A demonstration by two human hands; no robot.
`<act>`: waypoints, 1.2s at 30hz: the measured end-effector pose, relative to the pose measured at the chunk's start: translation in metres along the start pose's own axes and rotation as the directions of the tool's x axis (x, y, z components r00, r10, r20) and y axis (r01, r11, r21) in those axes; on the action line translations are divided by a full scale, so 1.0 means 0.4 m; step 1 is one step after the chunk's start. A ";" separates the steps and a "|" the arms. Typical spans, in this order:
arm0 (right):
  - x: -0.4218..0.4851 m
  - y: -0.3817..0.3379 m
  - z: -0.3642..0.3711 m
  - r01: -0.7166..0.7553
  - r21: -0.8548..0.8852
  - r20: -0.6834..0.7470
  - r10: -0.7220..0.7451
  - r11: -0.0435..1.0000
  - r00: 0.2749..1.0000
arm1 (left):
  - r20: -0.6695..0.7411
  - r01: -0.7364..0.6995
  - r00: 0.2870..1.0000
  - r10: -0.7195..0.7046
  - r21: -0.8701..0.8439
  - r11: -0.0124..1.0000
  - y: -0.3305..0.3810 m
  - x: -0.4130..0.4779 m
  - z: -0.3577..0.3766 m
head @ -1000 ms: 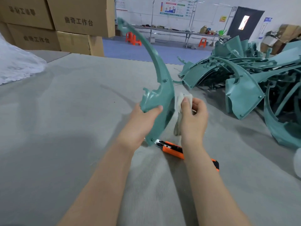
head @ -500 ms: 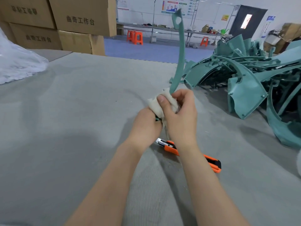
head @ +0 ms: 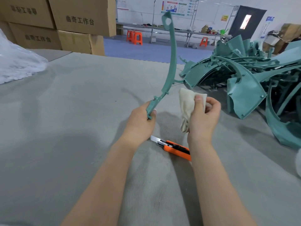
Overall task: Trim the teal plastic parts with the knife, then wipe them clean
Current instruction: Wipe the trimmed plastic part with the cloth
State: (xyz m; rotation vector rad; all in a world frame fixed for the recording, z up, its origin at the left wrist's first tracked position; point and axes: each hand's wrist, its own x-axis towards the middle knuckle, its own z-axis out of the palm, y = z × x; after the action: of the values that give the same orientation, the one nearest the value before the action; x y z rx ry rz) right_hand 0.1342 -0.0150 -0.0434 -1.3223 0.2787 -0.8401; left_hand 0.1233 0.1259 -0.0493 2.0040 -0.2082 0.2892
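Teal plastic part (head: 171, 62) — a long, narrow, curved strip with a round hole near its upper tip — stands roughly upright above the grey work surface (head: 73, 111), its upper end arching up and to the right. The left hand (head: 140, 123) grips the lower end, with the fingers curled round it and the thumb against its edge.

The right hand (head: 202, 118) holds an off-white cloth (head: 187, 101), pinched between the thumb and the curled fingers. The cloth hangs just to the right of the part and does not touch it.

An orange-and-black utility knife (head: 174, 146) lies flat on the work surface between the two wrists. Its blade is extended and points left; the rear of the handle is hidden behind the right forearm.

A pile of teal parts (head: 244, 92) lies at the far right of the surface, well apart from the hands. Stacked cardboard boxes (head: 81, 13) with printed characters stand at the far left — in front of them lies a translucent plastic bag (head: 16, 62). Beyond the surface are orange stools (head: 134, 37), a long bench (head: 179, 31) and a dark door (head: 249, 22).
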 end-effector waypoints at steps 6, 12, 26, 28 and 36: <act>-0.025 -0.002 0.018 0.165 -0.072 0.043 -0.163 0.984 0.986 | 0.023 -0.085 0.996 0.082 0.214 0.973 0.004 -0.008 0.008; -0.071 0.020 0.044 0.170 -0.244 0.403 -0.060 0.955 0.913 | -0.005 -0.161 0.986 0.168 0.260 0.952 0.011 -0.011 0.013; -0.039 -0.029 0.009 -0.119 -0.067 0.417 0.136 0.991 0.899 | -0.252 -0.017 0.968 0.010 -0.026 1.000 0.012 0.014 -0.042; -0.026 -0.025 0.000 -0.122 -0.079 0.282 0.140 0.989 0.949 | -0.228 -0.015 0.972 -0.050 -0.275 0.961 0.030 0.010 -0.059; -0.081 -0.024 0.046 0.246 -0.163 0.478 -0.141 0.955 0.867 | 0.246 0.266 0.963 -0.114 -0.776 0.572 0.046 -0.008 -0.021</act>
State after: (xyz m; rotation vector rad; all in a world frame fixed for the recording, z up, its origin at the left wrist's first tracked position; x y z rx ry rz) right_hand 0.1200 0.0204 -0.0382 -1.7375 -0.1500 -0.6444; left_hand 0.1143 0.1255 -0.0311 1.1026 -0.1799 -0.1262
